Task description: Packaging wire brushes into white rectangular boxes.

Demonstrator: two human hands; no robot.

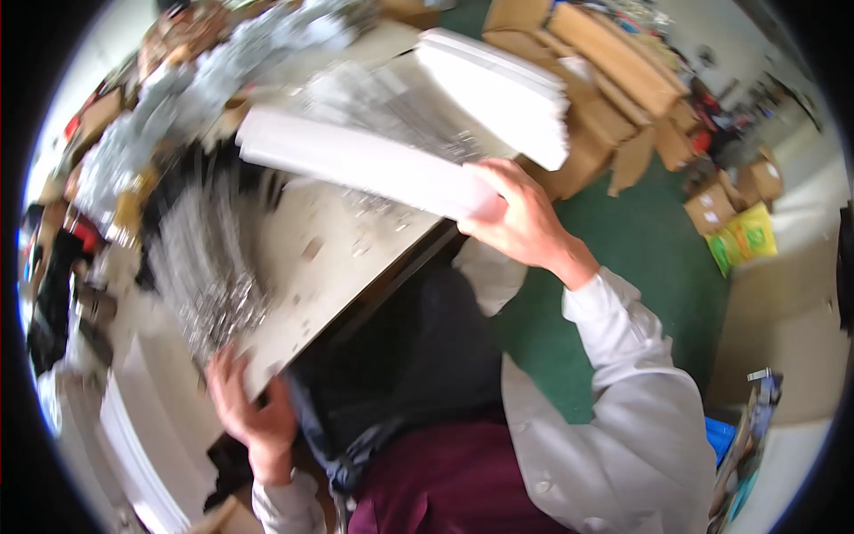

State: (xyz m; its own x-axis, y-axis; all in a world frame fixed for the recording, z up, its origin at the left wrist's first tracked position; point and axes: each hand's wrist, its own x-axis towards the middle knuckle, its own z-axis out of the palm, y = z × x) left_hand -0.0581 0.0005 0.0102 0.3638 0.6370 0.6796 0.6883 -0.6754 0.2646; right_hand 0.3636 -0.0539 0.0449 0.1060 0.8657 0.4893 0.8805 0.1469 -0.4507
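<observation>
Above the near edge of the table, my right hand grips one end of a long, narrow white piece. It looks like a folded carton or a stack of strips, and blur hides which. Its far end points left over the table. At the lower left, my left hand has its fingers apart and holds nothing I can see. Just beyond those fingertips lies a fanned bundle of long clear-grey strips with shiny ends; I cannot tell if the hand touches it. A second heap of clear strips lies behind the white piece.
A stack of long white pieces lies at the table's far right end, beside brown cardboard boxes. More white sheets stand at lower left. Crumpled pale plastic lines the back. Small scraps dot the table. Green floor shows right.
</observation>
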